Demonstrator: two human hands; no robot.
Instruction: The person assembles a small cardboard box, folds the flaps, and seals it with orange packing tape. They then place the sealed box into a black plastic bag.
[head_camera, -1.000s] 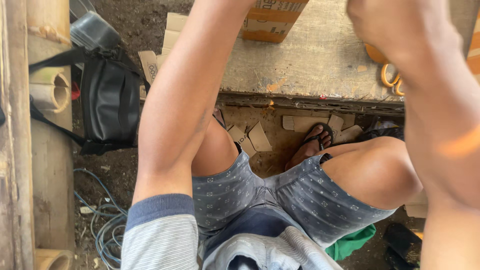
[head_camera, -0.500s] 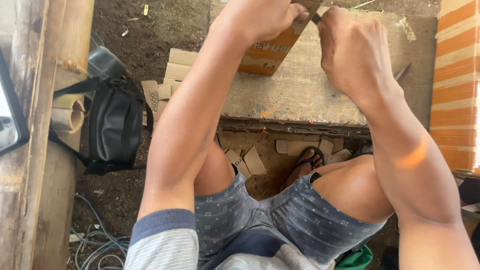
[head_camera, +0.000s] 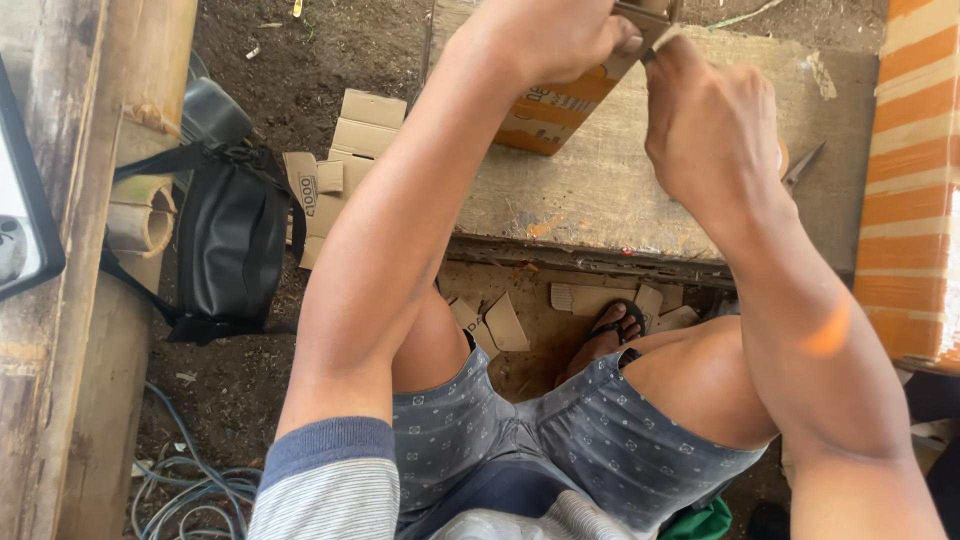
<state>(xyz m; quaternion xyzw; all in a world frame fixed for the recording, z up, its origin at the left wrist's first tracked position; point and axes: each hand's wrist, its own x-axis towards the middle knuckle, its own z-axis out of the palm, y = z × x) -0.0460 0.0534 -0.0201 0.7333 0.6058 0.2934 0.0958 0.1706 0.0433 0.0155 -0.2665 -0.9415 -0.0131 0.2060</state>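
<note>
My left hand (head_camera: 545, 35) and my right hand (head_camera: 710, 125) meet at the top edge of the view, above a worn wooden board (head_camera: 620, 190). Both pinch a small piece of brown cardboard (head_camera: 645, 18), which is partly cut off by the frame. A pale edge shows between my right fingertips; I cannot tell what it is. Under my left hand an orange and tan cardboard box (head_camera: 545, 115) rests on the board. A pointed metal tip, like scissors (head_camera: 805, 165), pokes out beside my right hand.
A black bag (head_camera: 235, 240) lies on the dirt at left beside a bamboo pole (head_camera: 145, 215). Cardboard scraps (head_camera: 345, 140) litter the ground, and more lie under the board by my sandalled foot (head_camera: 612, 332). Cables (head_camera: 190, 480) coil at lower left. An orange-striped panel (head_camera: 915, 180) stands at right.
The view has tipped forward, bringing both hands into sight. They have stayed together on the cardboard piece at the top of the board during the last half second.
</note>
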